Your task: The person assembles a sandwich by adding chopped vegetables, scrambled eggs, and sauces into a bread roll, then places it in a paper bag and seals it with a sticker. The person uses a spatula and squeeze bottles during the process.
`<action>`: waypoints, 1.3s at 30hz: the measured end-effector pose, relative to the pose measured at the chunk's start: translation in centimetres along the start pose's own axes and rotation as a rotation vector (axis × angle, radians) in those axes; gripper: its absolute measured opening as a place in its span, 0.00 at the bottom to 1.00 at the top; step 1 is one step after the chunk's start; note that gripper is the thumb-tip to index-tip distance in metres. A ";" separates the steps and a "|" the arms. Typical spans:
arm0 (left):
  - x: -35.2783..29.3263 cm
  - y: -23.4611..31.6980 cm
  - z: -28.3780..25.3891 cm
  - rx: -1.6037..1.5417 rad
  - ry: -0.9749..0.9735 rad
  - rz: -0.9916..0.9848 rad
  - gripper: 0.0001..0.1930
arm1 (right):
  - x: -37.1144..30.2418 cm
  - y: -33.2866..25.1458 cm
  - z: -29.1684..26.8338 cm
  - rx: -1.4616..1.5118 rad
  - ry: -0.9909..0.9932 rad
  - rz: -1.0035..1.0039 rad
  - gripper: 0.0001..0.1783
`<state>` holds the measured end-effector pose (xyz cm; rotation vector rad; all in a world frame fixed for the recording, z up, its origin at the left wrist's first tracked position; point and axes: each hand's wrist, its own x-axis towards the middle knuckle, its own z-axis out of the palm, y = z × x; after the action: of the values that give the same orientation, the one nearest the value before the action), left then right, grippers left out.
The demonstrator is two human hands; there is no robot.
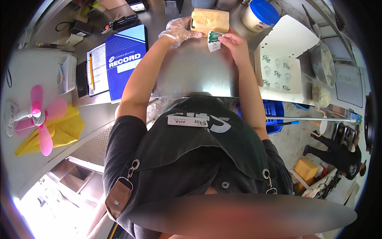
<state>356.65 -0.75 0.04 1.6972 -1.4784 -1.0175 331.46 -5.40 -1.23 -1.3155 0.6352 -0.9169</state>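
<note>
In a clear plastic glove, my left hand (178, 32) is closed on the left end and near side of a brown paper-wrapped package (210, 20) at the far edge of the steel counter. What the paper wraps is hidden. My right hand (234, 43) looks bare and pinches the right edge of a green and white sticker label (214, 41). The label hangs against the near side of the package, its white part pointing down. Whether it is stuck on there I cannot tell.
Left on the steel counter (191, 77) lie a blue record book (126, 59) and a clipboard (98, 69). A blue-lidded tub (260, 16) and an open white printed box (280, 63) stand right. A pink fan (38, 115) is far left; another person (342, 155) stands far right.
</note>
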 end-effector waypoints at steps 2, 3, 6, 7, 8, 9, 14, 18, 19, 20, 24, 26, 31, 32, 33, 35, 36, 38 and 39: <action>-0.3 0.0 0.2 -0.084 -0.011 0.003 0.39 | -0.3 -1.3 0.7 -0.012 0.024 0.034 0.10; -0.5 0.4 0.2 -0.127 -0.013 0.009 0.39 | -0.5 -2.1 1.1 -0.023 0.028 0.066 0.09; -2.0 3.0 0.4 -0.688 -0.001 0.153 0.30 | -0.8 -5.4 2.5 -0.041 0.045 0.036 0.09; -2.7 4.2 0.4 -0.824 0.008 0.149 0.28 | -0.9 -6.8 3.0 -0.050 0.077 0.034 0.09; -3.3 5.7 0.5 -0.915 0.069 0.192 0.22 | -1.1 -8.5 3.3 -0.069 0.062 0.006 0.10; -4.0 7.1 0.3 -0.955 0.107 0.228 0.22 | -1.3 -10.2 3.7 -0.098 0.064 -0.111 0.10; -5.5 14.0 -4.1 -1.238 -0.307 0.671 0.33 | -1.7 -18.5 5.5 -0.236 0.113 -0.360 0.13; -6.7 17.9 -6.4 -1.018 -0.058 0.575 0.28 | -1.9 -22.1 7.9 -0.197 0.088 -0.541 0.08; -7.1 18.5 -6.6 -1.001 -0.041 0.566 0.26 | -2.0 -22.6 8.3 -0.191 0.104 -0.563 0.08; -7.5 19.1 -6.8 -0.996 -0.036 0.561 0.26 | -2.0 -23.1 8.5 -0.183 0.122 -0.584 0.08; -8.2 21.0 -6.8 -0.991 0.027 0.582 0.23 | -2.1 -24.1 9.0 -0.143 0.191 -0.661 0.09; -8.3 21.9 -6.5 -0.981 0.072 0.598 0.23 | -2.0 -24.5 9.1 -0.138 0.213 -0.703 0.09; -9.3 23.4 -6.5 -1.026 0.027 0.518 0.22 | -2.3 -25.6 9.6 -0.122 0.298 -0.759 0.09; -9.4 23.6 -6.5 -1.020 0.039 0.515 0.22 | -2.5 -25.8 9.5 -0.142 0.311 -0.717 0.09; -9.4 23.8 -6.5 -1.015 0.052 0.514 0.22 | -2.6 -25.9 9.4 -0.163 0.324 -0.675 0.08; -9.4 24.1 -6.5 -1.001 0.085 0.522 0.21 | -2.5 -26.1 9.3 -0.178 0.341 -0.676 0.09; -9.3 24.1 -6.5 -0.993 0.104 0.527 0.21 | -2.2 -26.0 9.3 -0.172 0.348 -0.715 0.11; -9.2 24.2 -6.5 -1.018 0.082 0.555 0.21 | -1.8 -25.9 9.3 -0.175 0.356 -0.749 0.12; -9.1 24.2 -6.6 -1.001 0.084 0.555 0.20 | -1.5 -25.9 9.3 -0.173 0.359 -0.759 0.12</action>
<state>350.36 4.69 25.40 0.5680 -0.9942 -1.0698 333.16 0.71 25.57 -1.5941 0.4889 -1.7752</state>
